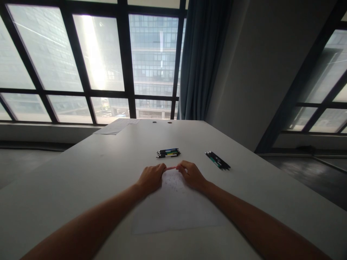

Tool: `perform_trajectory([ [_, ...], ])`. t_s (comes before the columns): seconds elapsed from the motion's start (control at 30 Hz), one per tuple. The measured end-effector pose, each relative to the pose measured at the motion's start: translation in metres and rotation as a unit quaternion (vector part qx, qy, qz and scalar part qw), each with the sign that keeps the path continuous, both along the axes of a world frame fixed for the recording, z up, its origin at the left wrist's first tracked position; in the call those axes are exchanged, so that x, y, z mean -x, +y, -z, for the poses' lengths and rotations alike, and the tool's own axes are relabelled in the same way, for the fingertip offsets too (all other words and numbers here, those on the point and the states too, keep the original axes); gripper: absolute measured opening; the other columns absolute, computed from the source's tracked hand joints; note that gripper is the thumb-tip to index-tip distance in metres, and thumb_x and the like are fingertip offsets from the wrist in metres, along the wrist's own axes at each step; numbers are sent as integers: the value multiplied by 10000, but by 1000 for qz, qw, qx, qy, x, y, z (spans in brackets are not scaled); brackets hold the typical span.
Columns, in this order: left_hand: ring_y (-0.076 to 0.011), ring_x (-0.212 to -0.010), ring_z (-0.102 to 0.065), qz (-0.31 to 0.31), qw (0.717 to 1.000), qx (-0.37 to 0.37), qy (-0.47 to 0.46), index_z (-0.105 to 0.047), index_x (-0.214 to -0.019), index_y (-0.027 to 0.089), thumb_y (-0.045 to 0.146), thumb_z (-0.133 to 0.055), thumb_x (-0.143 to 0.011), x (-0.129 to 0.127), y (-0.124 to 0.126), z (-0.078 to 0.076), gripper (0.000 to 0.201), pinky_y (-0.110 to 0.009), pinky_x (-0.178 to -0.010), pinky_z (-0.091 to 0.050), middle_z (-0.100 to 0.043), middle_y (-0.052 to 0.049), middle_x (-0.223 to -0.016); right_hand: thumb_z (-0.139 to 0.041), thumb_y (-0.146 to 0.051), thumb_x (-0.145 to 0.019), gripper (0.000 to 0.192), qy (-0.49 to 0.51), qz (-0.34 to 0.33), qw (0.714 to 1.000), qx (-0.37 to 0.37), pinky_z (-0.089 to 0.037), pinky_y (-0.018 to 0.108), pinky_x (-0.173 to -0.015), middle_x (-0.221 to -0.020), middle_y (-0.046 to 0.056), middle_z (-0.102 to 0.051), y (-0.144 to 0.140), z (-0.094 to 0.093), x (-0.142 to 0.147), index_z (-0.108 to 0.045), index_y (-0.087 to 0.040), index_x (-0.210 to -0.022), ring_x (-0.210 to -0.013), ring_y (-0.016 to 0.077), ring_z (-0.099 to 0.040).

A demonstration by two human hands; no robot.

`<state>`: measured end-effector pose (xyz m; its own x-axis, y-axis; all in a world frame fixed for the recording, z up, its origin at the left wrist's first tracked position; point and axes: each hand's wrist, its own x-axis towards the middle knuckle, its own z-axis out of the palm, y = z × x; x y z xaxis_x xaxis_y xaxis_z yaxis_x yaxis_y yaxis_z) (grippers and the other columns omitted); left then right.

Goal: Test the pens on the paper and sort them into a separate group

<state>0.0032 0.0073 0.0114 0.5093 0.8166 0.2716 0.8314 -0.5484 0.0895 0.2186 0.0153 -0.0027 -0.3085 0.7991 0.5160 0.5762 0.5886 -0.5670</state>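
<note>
My left hand (151, 176) and my right hand (192, 174) are close together over the middle of the table, each with its fingers closed. Between them stretches a thin red pen (170, 168), pinched at either end; its ends are hidden by the fingers. Under my hands lies a white sheet of paper (176, 213) with small scribbled marks near its far edge. Just beyond my hands, several pens (168, 155) with black, blue, green and yellow parts lie side by side. To the right is a slanted row of dark pens (217, 160), one of them green.
The long white table (130, 144) runs away toward the windows. Loose printed papers (115, 127) lie at its far left corner. Two small dark discs (169, 122) sit near the far edge. Behind stand a blue curtain (204, 61) and a wall.
</note>
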Motion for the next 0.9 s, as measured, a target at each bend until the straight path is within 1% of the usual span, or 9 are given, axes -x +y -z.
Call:
perform_trajectory([
  [0.07,-241,-811,-675,5,1000,0,-2,-525,-1038,210,104,-470,-815,0,1,1,253,-327,-681,-463,-701,-82,-979,-533,-342,-907,181,0,-4,1000,-4,-425,310,-673,-814,48,-626,0,0,0,-593,-180,-854,-707,171,-550],
  [0.13,-244,-818,-675,9,1000,1,-4,-521,-1048,209,103,-468,-811,0,1,2,265,-331,-680,-466,-701,-84,-990,-578,-353,-882,176,10,-16,1000,-7,-431,307,-675,-886,53,-630,-1,0,1,-578,-186,-937,-722,171,-556],
  [0.27,-244,-826,-677,14,1000,-3,-3,-524,-1049,207,115,-462,-819,1,1,2,256,-332,-684,-469,-707,-76,-984,-473,-360,-941,221,1,-11,1000,-11,-422,308,-669,-807,49,-620,-2,1,3,-582,-188,-856,-700,171,-546],
  [0.37,-242,-832,-678,11,1000,0,-2,-521,-1053,207,118,-474,-815,1,1,2,258,-330,-689,-469,-706,-76,-997,-556,-320,-890,137,12,-3,1000,-18,-438,310,-683,-868,50,-627,-3,1,4,-575,-187,-918,-725,173,-563],
  [0.43,-241,-838,-678,5,1000,3,0,-520,-1060,208,125,-466,-826,1,1,2,254,-331,-693,-470,-704,-78,-1008,-571,-326,-883,153,15,1,1000,-16,-444,310,-680,-881,53,-638,-2,1,4,-585,-185,-941,-730,174,-571],
  [0.57,-238,-865,-676,-3,1000,9,12,-522,-1070,212,152,-460,-839,0,1,1,247,-330,-717,-474,-704,-66,-1018,-532,-278,-906,147,2,-1,1000,-17,-450,305,-679,-811,50,-653,-2,-1,4,-629,-173,-873,-724,172,-582],
  [0.77,-230,-900,-674,-5,1000,17,10,-505,-1087,222,147,-462,-840,0,0,1,262,-327,-741,-473,-697,-57,-1055,-595,-189,-839,45,31,-3,998,-51,-474,294,-660,-765,33,-655,-5,-6,5,-632,-180,-816,-687,162,-590],
  [0.83,-232,-897,-674,-7,1000,19,9,-505,-1090,222,141,-468,-832,-1,1,2,273,-328,-738,-473,-699,-57,-1053,-594,-178,-828,45,40,-7,997,-60,-483,302,-679,-761,32,-655,-5,-6,5,-629,-182,-798,-697,165,-598],
  [0.9,-234,-896,-675,-8,1000,20,6,-508,-1092,219,144,-473,-830,-1,1,2,274,-327,-736,-472,-700,-58,-1053,-604,-189,-820,27,51,-11,997,-60,-491,307,-696,-802,39,-666,-4,-6,5,-630,-181,-825,-716,166,-606],
])
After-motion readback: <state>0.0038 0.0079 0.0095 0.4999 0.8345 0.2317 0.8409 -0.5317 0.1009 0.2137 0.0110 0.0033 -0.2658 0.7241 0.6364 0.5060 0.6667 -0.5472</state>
